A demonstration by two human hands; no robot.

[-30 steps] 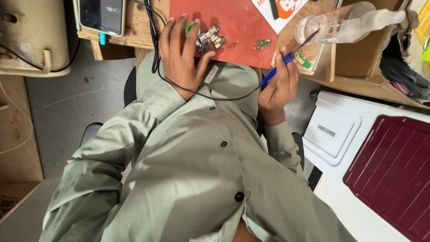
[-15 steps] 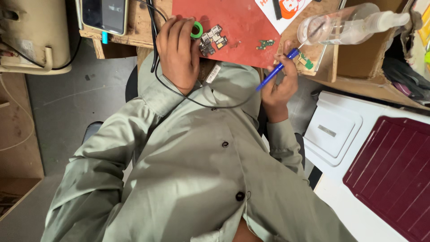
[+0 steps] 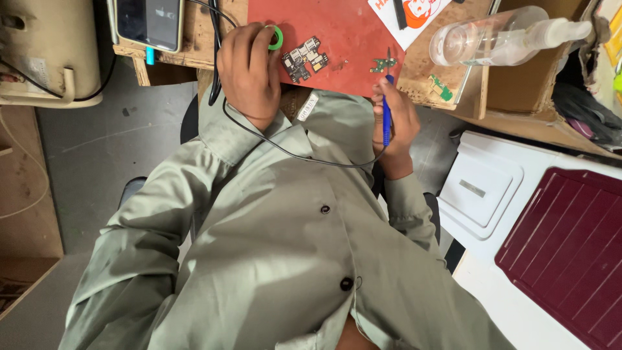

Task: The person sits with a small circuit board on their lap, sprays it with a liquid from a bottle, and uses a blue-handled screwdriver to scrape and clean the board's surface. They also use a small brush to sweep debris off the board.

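Left hand (image 3: 249, 74): curled around a green ring (image 3: 276, 37) at 11 o'clock on the red mat (image 3: 343, 26).
Right hand (image 3: 395, 123): squeezes a blue soldering pen (image 3: 387, 113); tip touches the small green board (image 3: 383, 63) at 12 o'clock.
Big circuit board (image 3: 304, 58): on the mat, between both hands.
Clear bottle (image 3: 499, 35): lying at 2 o'clock.

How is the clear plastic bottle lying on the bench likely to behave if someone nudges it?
The clear bottle lies on its side on the wooden bench, so its round body would probably roll. It looks nearly empty, so likely light and easily shifted. Its white nozzle may make it swing around rather than roll straight.
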